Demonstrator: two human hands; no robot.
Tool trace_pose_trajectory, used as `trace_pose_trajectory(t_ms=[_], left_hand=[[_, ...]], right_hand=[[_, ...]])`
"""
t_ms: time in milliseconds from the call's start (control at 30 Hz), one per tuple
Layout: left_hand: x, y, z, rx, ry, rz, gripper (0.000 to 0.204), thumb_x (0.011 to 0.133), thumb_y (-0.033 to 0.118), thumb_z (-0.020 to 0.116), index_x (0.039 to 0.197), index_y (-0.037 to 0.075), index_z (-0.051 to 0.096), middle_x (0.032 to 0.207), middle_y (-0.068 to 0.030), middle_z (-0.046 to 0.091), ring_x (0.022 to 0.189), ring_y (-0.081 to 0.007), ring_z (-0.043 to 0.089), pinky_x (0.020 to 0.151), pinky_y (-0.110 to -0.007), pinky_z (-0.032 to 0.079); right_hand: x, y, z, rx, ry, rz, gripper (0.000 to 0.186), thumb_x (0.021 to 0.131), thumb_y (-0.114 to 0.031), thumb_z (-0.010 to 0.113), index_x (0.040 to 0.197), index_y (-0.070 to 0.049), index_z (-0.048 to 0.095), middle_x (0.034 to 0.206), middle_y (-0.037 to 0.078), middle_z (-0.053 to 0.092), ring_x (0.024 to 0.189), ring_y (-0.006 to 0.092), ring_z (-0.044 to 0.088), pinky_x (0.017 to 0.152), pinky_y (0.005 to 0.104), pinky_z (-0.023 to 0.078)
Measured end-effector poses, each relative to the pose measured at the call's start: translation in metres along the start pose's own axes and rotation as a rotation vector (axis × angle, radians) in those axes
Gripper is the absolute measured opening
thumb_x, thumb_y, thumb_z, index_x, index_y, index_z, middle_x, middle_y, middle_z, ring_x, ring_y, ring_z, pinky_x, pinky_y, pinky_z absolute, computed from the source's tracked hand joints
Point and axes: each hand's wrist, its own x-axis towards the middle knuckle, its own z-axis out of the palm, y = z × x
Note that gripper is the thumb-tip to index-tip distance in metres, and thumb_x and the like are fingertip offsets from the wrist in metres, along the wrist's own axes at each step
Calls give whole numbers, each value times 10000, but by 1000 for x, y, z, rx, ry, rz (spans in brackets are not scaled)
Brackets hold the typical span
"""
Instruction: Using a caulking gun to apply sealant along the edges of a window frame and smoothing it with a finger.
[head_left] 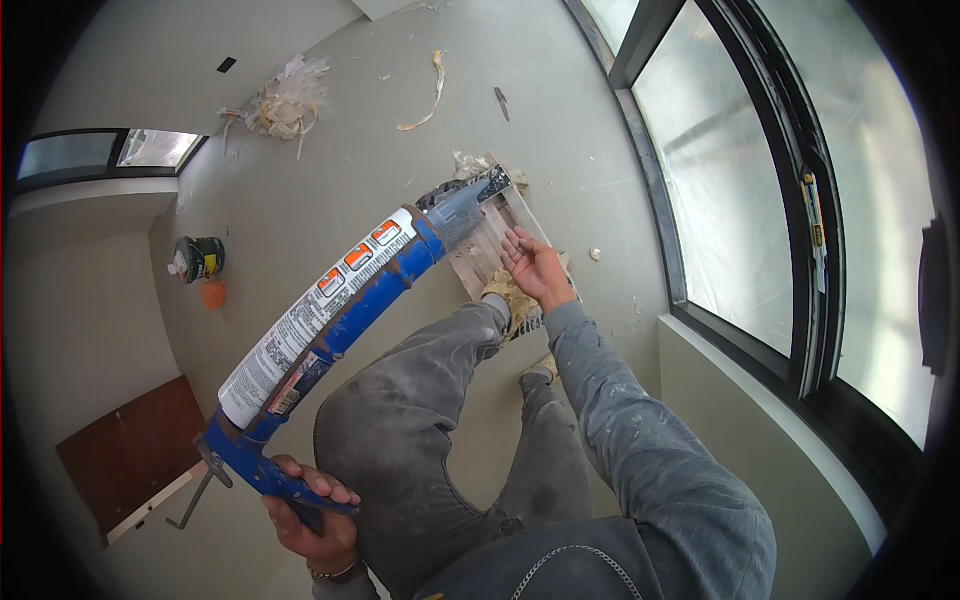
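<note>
My left hand (318,520) is wrapped round the handle of a blue caulking gun (375,305), which slants up and to the right in front of me. A white-labelled sealant tube (305,330) lies in its cradle, and the tube's grey nozzle (460,210) ends in a dark, crusted tip. My right hand (535,265) is raised near the nozzle, palm up, fingers partly curled and apart, holding nothing that I can see. Below it one of my boots (510,298) rests on a wooden crate or step (468,270).
A dark-framed window (715,180) runs along the right, with a marker-like tool (815,225) on its frame. Crumpled plastic (292,98) lies on the floor at the far left. A dark bucket (200,260) and a brown board (130,450) are at the left.
</note>
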Motion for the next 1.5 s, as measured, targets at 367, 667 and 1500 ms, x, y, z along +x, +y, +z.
trace_pose_trajectory(t_ms=[367, 667, 1500], left_hand=[[63, -14, 52, -14, -212, -4, 417, 1048, 401, 470, 1190, 12, 516, 962, -133, 657, 885, -260, 686, 811, -419, 576], [84, -27, 103, -20, -477, -27, 349, 1039, 309, 525, 1164, -17, 539, 952, -163, 678, 868, -288, 703, 809, -438, 589], [217, 261, 378, -73, -1211, -185, 674, 906, 543, 644, 1242, -22, 490, 992, -227, 666, 928, -423, 694, 879, -578, 561]], right_hand=[[-283, 6, -105, -146, 330, 107, 314, 899, -22, 493, 1211, -12, 512, 1065, 108, 627, 902, 247, 659, 862, 418, 564], [-357, -34, -70, -240, 371, -51, 302, 891, -13, 463, 1188, 20, 506, 1093, 142, 607, 962, 262, 630, 900, 423, 552], [-460, -189, 659, -123, -376, -1009, 365, 942, -237, 672, 1185, -43, 482, 1088, 94, 612, 998, 227, 670, 851, 479, 608]])
